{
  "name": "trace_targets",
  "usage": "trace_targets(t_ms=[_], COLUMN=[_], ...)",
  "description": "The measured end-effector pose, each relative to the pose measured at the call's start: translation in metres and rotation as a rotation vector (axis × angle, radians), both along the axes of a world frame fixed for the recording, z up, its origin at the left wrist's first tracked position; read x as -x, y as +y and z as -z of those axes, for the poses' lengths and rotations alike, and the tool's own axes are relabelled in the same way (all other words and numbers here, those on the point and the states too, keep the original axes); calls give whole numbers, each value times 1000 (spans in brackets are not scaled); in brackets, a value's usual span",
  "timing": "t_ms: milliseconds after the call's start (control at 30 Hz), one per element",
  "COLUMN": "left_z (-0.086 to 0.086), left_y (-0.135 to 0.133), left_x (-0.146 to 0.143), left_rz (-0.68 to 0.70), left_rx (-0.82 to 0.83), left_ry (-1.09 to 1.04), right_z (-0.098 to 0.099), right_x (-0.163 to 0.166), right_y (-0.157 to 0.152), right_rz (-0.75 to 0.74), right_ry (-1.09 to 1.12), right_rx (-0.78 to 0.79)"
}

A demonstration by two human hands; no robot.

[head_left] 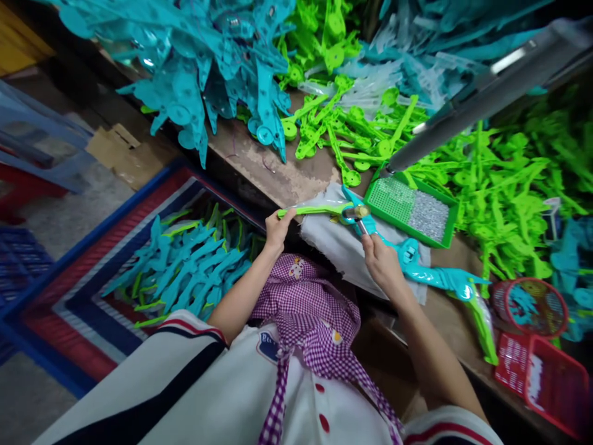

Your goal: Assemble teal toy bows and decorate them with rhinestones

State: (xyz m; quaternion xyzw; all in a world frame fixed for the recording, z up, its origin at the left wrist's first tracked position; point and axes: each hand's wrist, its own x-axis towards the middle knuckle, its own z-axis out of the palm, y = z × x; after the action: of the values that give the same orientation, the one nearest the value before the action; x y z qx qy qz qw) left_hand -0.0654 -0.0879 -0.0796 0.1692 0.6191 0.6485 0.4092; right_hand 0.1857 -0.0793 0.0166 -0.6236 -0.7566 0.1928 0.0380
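My left hand (277, 230) is closed round the end of a long lime-green plastic arm (315, 210). That arm joins a turquoise plastic toy part (428, 272), which lies across a white cloth (324, 238) on the bench. In my right hand (383, 264) is the handle of a small hammer (356, 212). The hammer's yellowish-ended head is over the joint between green arm and turquoise body; whether it touches is hard to tell. Another green arm (482, 321) sticks out from the part's far right end.
A green tray (451, 230) of small silvery pieces stands behind the cloth. Piles of green parts (504, 185) and turquoise parts (185, 49) fill the bench. A grey tube (463, 111) slants in from the upper right. Red baskets (556, 383) sit right; a lined crate (88, 266) holds assembled parts.
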Motion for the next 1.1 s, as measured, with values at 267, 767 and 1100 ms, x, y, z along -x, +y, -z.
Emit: trace_targets(t_ms=[267,767,1100], left_z=[0,-1,0], left_y=[-3,-3,-3], left_x=[1,3,3], left_rz=[26,54,45], left_rx=[-33,-39,-30], left_ry=[24,14,16], right_z=[-5,-13,-23], right_x=[3,10,13], right_y=[-1,2,-1], right_rz=[27,-16,8], right_ry=[3,-360,-399], right_rx=[47,109,79])
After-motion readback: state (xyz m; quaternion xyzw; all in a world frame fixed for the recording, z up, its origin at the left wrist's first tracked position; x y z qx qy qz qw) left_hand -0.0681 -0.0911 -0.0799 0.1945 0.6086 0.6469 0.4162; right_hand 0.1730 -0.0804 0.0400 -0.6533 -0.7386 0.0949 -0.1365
